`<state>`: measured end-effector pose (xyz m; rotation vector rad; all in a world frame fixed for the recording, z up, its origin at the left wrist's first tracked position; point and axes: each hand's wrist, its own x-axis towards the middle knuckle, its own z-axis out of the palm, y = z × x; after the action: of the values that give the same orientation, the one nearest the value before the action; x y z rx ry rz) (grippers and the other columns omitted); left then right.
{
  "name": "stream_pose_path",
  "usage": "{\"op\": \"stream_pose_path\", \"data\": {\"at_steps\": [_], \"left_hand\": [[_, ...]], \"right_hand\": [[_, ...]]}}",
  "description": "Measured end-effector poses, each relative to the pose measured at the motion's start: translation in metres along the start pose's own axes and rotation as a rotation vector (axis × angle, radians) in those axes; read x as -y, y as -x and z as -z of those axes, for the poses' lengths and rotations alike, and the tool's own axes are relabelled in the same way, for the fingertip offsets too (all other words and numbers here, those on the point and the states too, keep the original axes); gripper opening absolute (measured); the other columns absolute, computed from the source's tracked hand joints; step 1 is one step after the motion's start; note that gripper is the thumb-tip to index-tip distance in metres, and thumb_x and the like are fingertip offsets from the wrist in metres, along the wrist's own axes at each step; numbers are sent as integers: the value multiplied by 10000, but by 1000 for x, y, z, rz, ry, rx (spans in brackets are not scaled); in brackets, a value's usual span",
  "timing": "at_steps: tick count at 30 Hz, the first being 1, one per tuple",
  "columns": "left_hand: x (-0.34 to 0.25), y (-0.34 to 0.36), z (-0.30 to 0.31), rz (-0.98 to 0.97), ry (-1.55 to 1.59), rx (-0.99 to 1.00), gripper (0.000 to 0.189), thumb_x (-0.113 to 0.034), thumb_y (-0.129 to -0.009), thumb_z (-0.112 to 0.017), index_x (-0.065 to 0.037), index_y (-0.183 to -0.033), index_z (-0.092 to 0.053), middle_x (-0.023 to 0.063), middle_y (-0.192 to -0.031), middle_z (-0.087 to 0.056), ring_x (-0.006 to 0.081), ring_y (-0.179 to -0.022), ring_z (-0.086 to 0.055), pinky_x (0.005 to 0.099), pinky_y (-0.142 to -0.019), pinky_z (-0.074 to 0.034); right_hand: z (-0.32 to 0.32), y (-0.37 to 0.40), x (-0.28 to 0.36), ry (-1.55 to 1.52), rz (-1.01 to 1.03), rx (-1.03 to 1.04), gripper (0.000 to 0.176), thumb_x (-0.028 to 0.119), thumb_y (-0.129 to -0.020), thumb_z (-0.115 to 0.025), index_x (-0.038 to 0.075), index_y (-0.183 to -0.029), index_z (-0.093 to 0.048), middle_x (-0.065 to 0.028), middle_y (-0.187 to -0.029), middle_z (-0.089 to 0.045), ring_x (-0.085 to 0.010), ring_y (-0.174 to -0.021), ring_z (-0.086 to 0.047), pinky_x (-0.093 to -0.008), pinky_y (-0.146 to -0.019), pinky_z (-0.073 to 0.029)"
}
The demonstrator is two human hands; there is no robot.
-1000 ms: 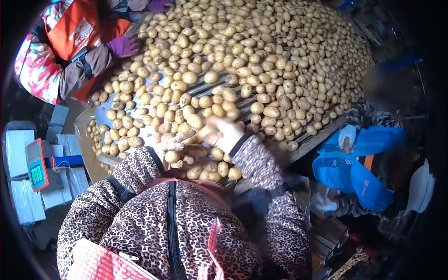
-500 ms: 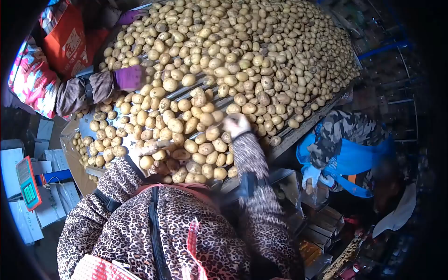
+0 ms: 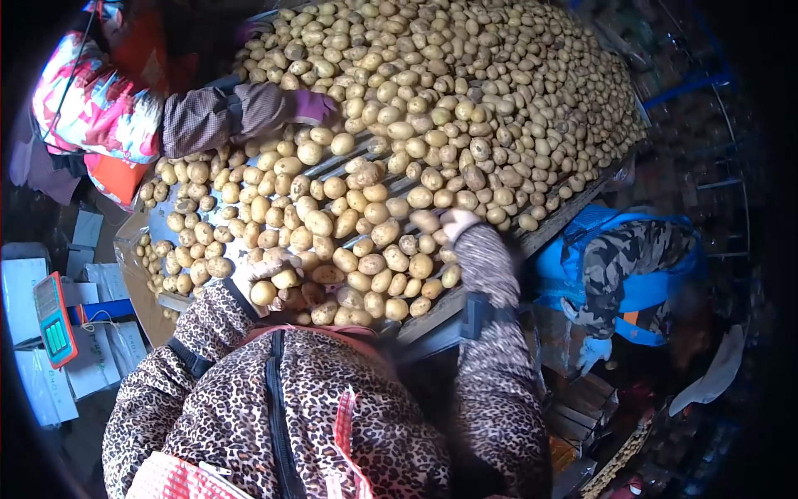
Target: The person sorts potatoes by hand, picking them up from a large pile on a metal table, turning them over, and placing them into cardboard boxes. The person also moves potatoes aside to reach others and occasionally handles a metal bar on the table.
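At my 11 o'clock, my left hand (image 3: 259,273) is curling its fingers round smooth, yellow-brown potatoes (image 3: 263,293). At 1 o'clock, my right hand (image 3: 459,223) is touching the spread on the grey slatted table (image 3: 339,166); I cannot tell whether its blurred fingers are apart or together. Beyond, at 12, a co-worker's purple-gloved hand (image 3: 314,108) is reaching over the heap.

Above the bare slats (image 3: 347,156), the air looks open, though glare and blur make that uncertain; low down, potatoes (image 3: 317,222) crowd both sides, and a purple glove (image 3: 312,108) blocks the upper left.
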<state>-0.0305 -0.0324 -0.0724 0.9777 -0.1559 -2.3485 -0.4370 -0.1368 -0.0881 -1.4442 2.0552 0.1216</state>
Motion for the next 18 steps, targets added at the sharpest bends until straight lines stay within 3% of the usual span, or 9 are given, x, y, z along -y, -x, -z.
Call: {"op": "stream_pose_path", "data": {"at_steps": [2, 4, 5, 6, 9, 13, 16, 18], "left_hand": [[3, 7, 9, -15, 20, -9, 495, -307, -934, -506, -81, -1365, -417, 139, -1232, -530, 287, -1026, -563, 403, -770, -520], [5, 10, 17, -28, 35, -22, 494, -315, -937, -502, -81, -1364, -418, 139, -1230, -530, 289, -1031, -561, 405, -774, -520], [6, 10, 18, -29, 38, -25, 494, -319, -938, -500, -81, -1363, -419, 139, -1229, -530, 290, -1033, -560, 405, -776, -519], [7, 9, 18, -29, 42, -29, 494, -323, -939, -497, -80, -1362, -420, 140, -1229, -529, 291, -1036, -559, 406, -778, -519], [10, 5, 16, -29, 48, -28, 494, -335, -942, -491, -80, -1359, -422, 141, -1226, -529, 294, -1043, -557, 408, -784, -519], [11, 6, 11, -40, 62, 3, 494, -351, -947, -482, -79, -1356, -425, 142, -1223, -528, 299, -1053, -553, 410, -792, -518], [11, 15, 14, -64, 106, 21, 495, -363, -951, -475, -78, -1353, -428, 143, -1220, -527, 302, -1060, -550, 412, -798, -517], [13, 25, 22, -73, 176, 42, 496, -371, -953, -471, -78, -1351, -429, 143, -1218, -527, 304, -1065, -549, 413, -803, -517]], "right_hand": [[1, -16, -81, -397, 162, 30, 266, 99, -814, -618, -5, -1058, -636, -159, -1020, -671, -247, -995, -634, -356, -899, -491], [21, 17, -92, -522, 4, -192, 203, 35, -838, -556, 0, -995, -680, -105, -944, -696, -213, -903, -649, -314, -868, -496], [19, 15, -99, -535, -24, -254, 238, 79, -835, -572, 0, -1039, -667, -116, -976, -693, -226, -907, -651, -329, -865, -500], [40, 39, -69, -365, 44, -200, 284, 151, -818, -618, -9, -1049, -659, -141, -974, -688, -241, -910, -650, -348, -868, -501], [4, 10, -37, 204, 103, -123, 332, 231, -791, -663, -10, -1020, -658, -155, -942, -683, -252, -908, -649, -353, -843, -506], [-32, -6, 6, 377, -36, 67, 327, 207, -773, -683, 7, -1029, -647, -136, -923, -677, -223, -875, -646, -342, -753, -520], [-35, -16, -11, 243, -13, 107, 331, 188, -758, -697, 20, -1037, -638, -121, -908, -672, -201, -851, -643, -333, -685, -531], [-42, -24, -37, -182, 29, 124, 336, 176, -749, -707, 29, -1042, -632, -111, -899, -668, -187, -835, -642, -327, -640, -538]]}}
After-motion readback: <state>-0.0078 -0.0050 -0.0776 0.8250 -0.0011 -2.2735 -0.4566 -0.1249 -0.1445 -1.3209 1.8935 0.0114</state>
